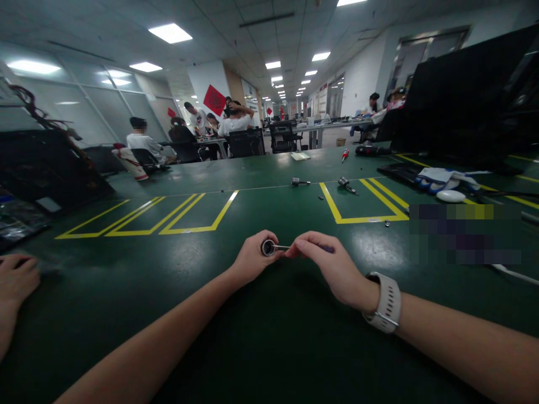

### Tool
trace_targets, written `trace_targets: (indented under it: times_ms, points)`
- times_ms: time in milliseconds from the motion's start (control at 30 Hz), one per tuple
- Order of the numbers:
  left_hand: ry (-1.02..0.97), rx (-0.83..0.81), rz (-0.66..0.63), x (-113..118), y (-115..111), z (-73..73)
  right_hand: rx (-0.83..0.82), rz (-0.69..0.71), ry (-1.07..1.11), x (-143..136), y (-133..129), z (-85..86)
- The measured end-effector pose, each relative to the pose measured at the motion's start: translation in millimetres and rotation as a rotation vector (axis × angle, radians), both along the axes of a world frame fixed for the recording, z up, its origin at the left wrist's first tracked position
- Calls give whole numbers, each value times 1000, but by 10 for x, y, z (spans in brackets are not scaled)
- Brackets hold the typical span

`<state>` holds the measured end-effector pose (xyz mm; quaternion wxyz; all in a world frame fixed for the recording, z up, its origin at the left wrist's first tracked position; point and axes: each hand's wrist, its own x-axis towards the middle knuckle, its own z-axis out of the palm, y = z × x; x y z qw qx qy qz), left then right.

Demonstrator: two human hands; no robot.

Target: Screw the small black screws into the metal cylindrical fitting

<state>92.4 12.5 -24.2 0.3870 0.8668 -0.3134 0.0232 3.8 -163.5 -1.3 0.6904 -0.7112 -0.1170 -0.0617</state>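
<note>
My left hand (254,255) is closed around a small round metal part (268,247), whose hollow open end faces me. Between the fingers of my right hand (324,261) is a screwdriver (327,248) with a thin metal shaft and a dark handle. The shaft points left and reaches the rim of the metal part; whether its tip touches the inside is too small to tell. Both hands are just above the green table (202,303), close together. Farther back lie two similar cylindrical metal parts with shafts, one on the left (297,181) and one on the right (344,183).
Another person's hand (17,278) rests at the left edge. Yellow tape (370,220) marks the table. Small dark pieces (387,224), a red screwdriver (345,154), gloves (444,179) and a white mouse (450,196) lie to the right, near a large black monitor (471,101).
</note>
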Motion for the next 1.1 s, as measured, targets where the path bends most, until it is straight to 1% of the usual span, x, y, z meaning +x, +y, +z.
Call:
trace_targets:
  times_ms: [100, 267, 367, 467, 567, 633, 767, 867, 933, 967, 1100]
  points:
    - [-9, 33, -2, -15, -3, 10, -62, 0, 1, 0, 33, -31]
    - [-89, 69, 11, -23, -13, 2, -310, -32, -124, -75, 63, -41]
    - [-131, 76, 36, -22, -8, -18, -350, -8, -170, -105, 88, -64]
    - [-148, 43, 37, -25, 0, -30, -303, -9, -146, -113, 100, -92]
    - [-138, -15, 39, -37, 8, -23, -185, 14, -43, -105, 90, -100]
    - [-118, -54, 35, -53, 11, -9, -62, 48, 54, -92, 81, -93]
    - [-69, -120, -10, -91, 10, 23, 242, 116, 256, -57, 78, -64]
    - [-48, -154, -20, -89, 8, 24, 369, 133, 337, -46, 83, -57]
    - [-57, -147, -1, -69, 10, 10, 367, 112, 323, -53, 85, -69]
    - [-67, -131, 13, -57, 12, 1, 337, 92, 298, -60, 85, -79]
    - [-137, -15, 58, -33, 18, -21, 143, 48, 211, -75, 94, -119]
